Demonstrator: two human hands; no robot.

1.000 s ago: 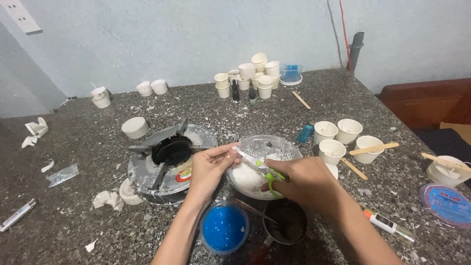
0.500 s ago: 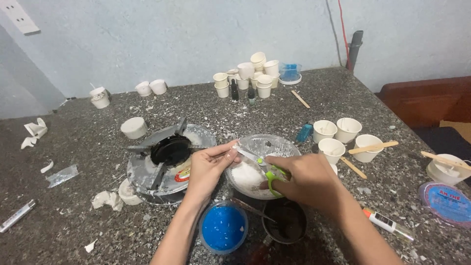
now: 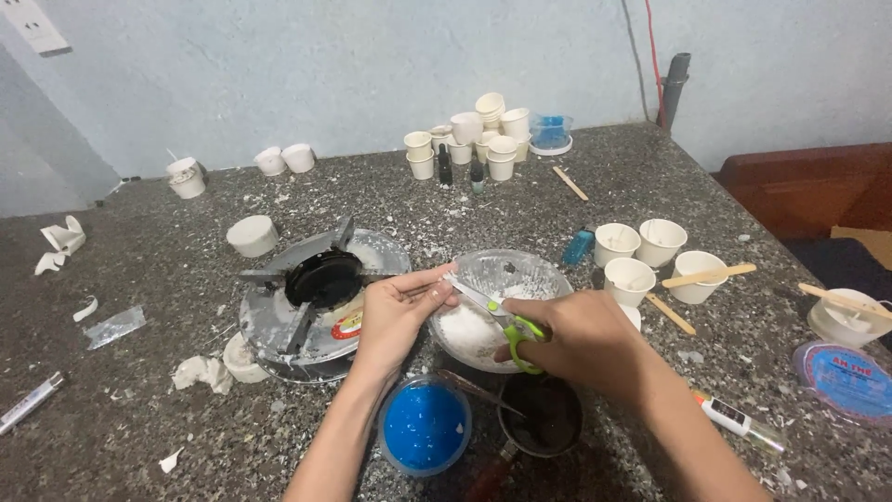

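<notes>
Over the glass bowl of white flakes, the right hand grips green scissors while the left hand pinches a thin strip at the blades, mid-snip; next calls for steady closing.

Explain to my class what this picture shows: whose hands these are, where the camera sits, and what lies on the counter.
There is no machine here: a person wears a camera on the head, looking down at their own two hands. The right hand holds green-handled scissors over a clear bowl of white powder. The left hand pinches something thin at the blades; what it is cannot be made out. On the speckled counter lie a small gas burner, a blue-filled cup, a dark cup and many white cups.
</notes>
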